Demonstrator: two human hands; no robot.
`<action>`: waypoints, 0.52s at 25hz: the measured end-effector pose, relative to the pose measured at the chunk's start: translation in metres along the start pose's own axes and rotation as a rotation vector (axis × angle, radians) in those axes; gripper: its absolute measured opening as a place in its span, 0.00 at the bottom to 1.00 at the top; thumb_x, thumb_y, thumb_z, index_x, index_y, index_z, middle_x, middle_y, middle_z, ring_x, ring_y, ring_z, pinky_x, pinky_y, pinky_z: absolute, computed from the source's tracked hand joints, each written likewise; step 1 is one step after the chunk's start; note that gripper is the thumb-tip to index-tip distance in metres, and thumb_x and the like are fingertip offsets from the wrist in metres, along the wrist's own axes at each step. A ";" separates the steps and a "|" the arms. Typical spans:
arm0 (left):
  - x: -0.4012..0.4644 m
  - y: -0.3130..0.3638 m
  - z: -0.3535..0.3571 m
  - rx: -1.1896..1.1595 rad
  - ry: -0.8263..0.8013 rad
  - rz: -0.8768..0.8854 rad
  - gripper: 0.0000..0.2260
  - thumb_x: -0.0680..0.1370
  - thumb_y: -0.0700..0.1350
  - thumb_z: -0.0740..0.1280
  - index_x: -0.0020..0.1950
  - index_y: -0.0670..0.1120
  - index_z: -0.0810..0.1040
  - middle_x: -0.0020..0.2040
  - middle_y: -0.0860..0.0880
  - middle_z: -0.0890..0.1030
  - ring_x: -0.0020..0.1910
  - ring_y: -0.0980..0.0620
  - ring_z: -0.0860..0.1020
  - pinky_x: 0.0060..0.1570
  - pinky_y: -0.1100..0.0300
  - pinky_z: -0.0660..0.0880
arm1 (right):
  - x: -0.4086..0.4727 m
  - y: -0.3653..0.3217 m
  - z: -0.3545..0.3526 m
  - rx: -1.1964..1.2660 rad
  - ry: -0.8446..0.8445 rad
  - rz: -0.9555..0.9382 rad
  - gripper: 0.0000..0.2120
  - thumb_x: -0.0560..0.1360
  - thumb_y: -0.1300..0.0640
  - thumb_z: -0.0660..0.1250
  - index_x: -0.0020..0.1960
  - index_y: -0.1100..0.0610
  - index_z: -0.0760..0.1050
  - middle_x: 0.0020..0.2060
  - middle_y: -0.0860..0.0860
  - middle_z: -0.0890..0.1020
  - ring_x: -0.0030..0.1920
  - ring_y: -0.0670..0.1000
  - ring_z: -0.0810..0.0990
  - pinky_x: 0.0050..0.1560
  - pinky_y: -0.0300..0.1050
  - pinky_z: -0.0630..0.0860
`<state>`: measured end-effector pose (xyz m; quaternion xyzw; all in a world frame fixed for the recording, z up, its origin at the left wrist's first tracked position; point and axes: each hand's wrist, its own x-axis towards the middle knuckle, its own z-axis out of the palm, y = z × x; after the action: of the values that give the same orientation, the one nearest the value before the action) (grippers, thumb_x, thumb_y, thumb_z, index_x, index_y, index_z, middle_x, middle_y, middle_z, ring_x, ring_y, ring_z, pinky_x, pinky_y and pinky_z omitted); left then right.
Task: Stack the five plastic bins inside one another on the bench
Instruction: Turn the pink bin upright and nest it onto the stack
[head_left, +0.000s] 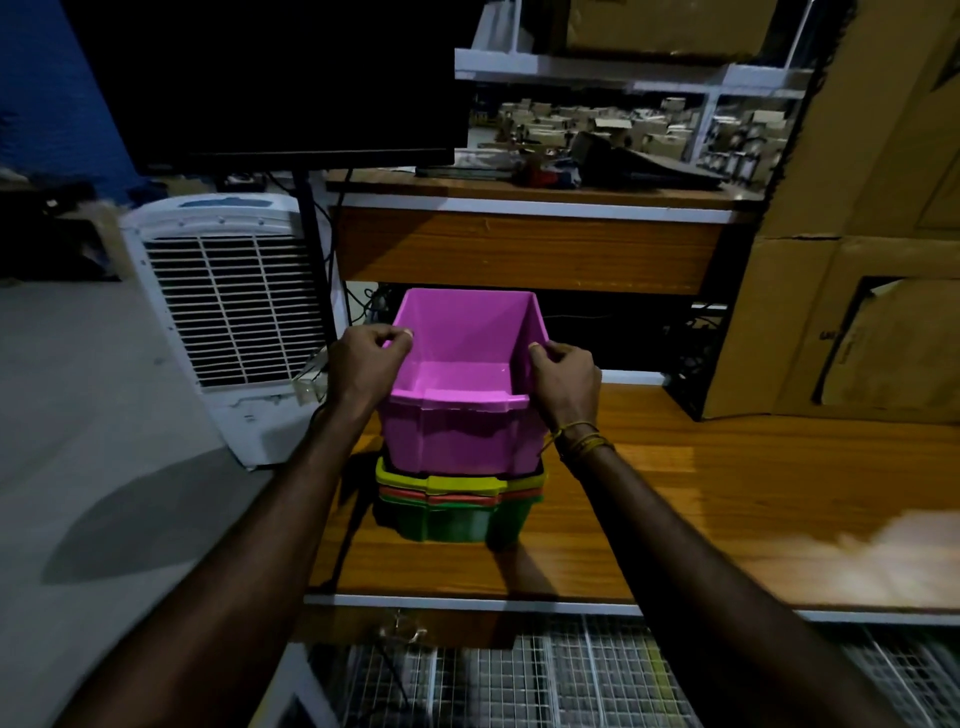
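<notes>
The wooden tabletop (727, 499) fills the right half of the view, with a white air cooler (223, 312) standing on the floor off at nine o'clock from the bins and cardboard boxes (857, 260) stacked away at two o'clock. Near the tabletop's left edge sits a nested stack (457, 499): a green bin (452, 522) at the bottom, an orange-red rim and a yellow rim (441, 480) showing above it (a dark band just over the yellow may be a fourth bin, but the light is too dim to say).

The pink bin (462, 400) sits directly above that stack, its base already sunk inside the yellow rim while most of its wall stands proud. Its long axis runs from six to twelve o'clock, away from the person, with the lower front lip at six.

The left hand (366, 364) is at nine o'clock of the bin and the right hand (566, 382) at three, each equally near. Both hands' fingers are pinched narrow over the top of a side wall, so the bin lies squarely between them. A yellow thread band (579, 439) circles the right wrist.

By my reckoning the coming move is straight down: the pink bin looks lined up with the stack, and an even push from both sides should seat it.
</notes>
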<state>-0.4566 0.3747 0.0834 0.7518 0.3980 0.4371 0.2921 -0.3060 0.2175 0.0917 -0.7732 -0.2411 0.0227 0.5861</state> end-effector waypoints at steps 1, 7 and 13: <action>0.001 -0.001 0.000 0.000 0.002 -0.006 0.13 0.76 0.50 0.68 0.53 0.45 0.85 0.51 0.47 0.86 0.50 0.48 0.82 0.46 0.59 0.76 | 0.001 0.000 0.002 0.005 0.001 -0.004 0.16 0.75 0.54 0.67 0.57 0.64 0.80 0.51 0.60 0.85 0.53 0.59 0.81 0.51 0.45 0.74; -0.014 -0.023 0.011 0.044 -0.013 -0.040 0.11 0.75 0.47 0.69 0.52 0.43 0.86 0.49 0.44 0.86 0.50 0.46 0.82 0.45 0.62 0.71 | -0.001 0.021 0.016 -0.032 -0.047 0.014 0.15 0.75 0.55 0.67 0.57 0.63 0.81 0.51 0.61 0.85 0.53 0.60 0.81 0.49 0.45 0.73; -0.029 -0.037 0.020 0.094 -0.073 -0.079 0.11 0.77 0.45 0.69 0.54 0.41 0.84 0.52 0.45 0.84 0.47 0.54 0.78 0.45 0.64 0.68 | -0.005 0.051 0.033 -0.102 -0.101 0.022 0.13 0.76 0.55 0.65 0.54 0.61 0.81 0.44 0.57 0.84 0.39 0.53 0.79 0.38 0.39 0.69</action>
<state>-0.4602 0.3669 0.0331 0.7639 0.4365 0.3785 0.2875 -0.3031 0.2349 0.0338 -0.8025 -0.2629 0.0558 0.5328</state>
